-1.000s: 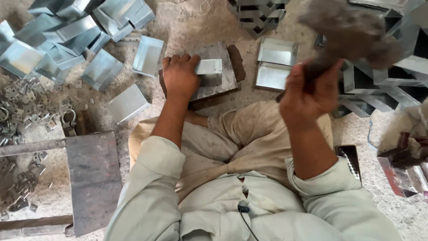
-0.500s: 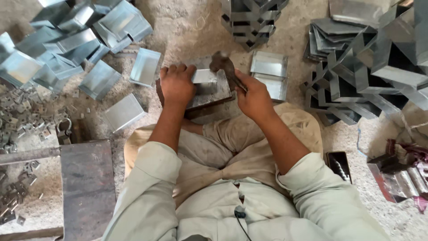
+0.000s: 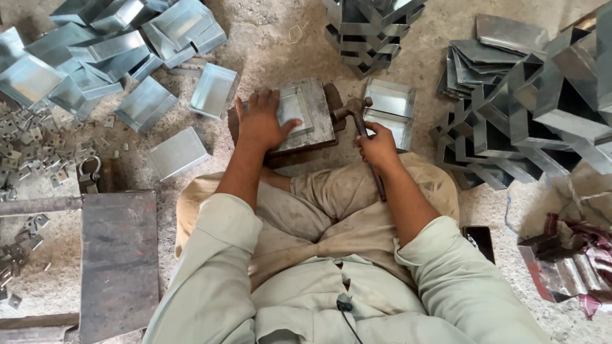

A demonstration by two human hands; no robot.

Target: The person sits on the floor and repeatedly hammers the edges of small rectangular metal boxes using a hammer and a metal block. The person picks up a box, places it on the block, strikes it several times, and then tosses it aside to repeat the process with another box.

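Observation:
I sit on the floor with a thick steel block [image 3: 317, 109] in front of my knees. A small folded sheet-metal piece [image 3: 294, 109] lies on the block, and my left hand [image 3: 260, 120] presses down on it with spread fingers. My right hand [image 3: 377, 145] grips the handle of a hammer [image 3: 356, 109]. The hammer head hangs just right of the block, next to two shallow metal trays [image 3: 390, 108].
Bent metal boxes [image 3: 102, 51] are heaped at the upper left, with loose ones [image 3: 177, 153] nearer me. Stacks of folded metal [image 3: 542, 102] crowd the right; another stack [image 3: 370, 32] stands at the top. A steel plate [image 3: 120, 255] and small brackets [image 3: 25, 165] lie left.
My right hand swung the hammer down from high on the right onto the block, then drew it back to the block's right side. My left hand stayed on the piece.

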